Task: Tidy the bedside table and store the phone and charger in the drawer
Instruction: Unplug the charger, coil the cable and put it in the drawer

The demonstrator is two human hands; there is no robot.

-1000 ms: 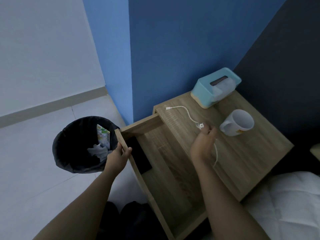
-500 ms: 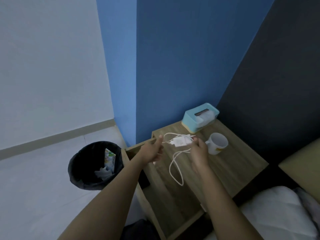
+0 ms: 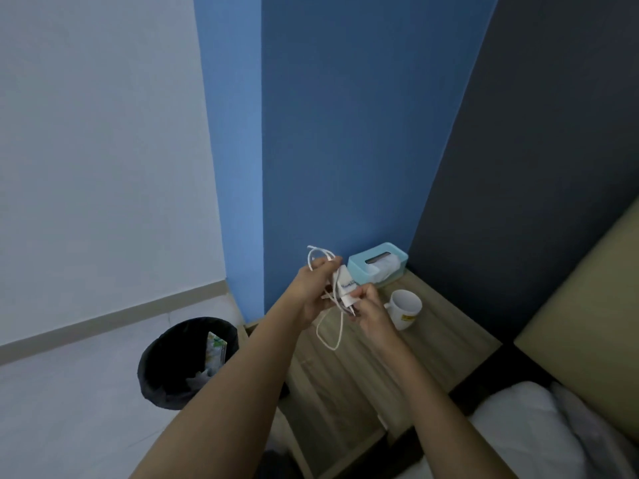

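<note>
Both hands hold the white charger [image 3: 346, 285] up in the air above the wooden bedside table [image 3: 446, 337]. My left hand [image 3: 313, 292] grips loops of its white cable [image 3: 330, 331], with one loop hanging down below the hands. My right hand [image 3: 371, 311] pinches the plug end of the adapter. The open drawer [image 3: 332, 392] sits below my forearms, mostly hidden by them. The phone is hidden from view.
A light blue tissue box [image 3: 378, 266] stands at the back of the table against the blue wall. A white mug [image 3: 404, 309] sits beside my right hand. A black bin [image 3: 186, 361] with rubbish stands on the floor at the left. A bed with a white pillow [image 3: 529, 433] lies at the right.
My left hand left the drawer edge and joined the right on the charger. Both hands lifted the charger and gathered its cable into loops. The camera tilted up.
</note>
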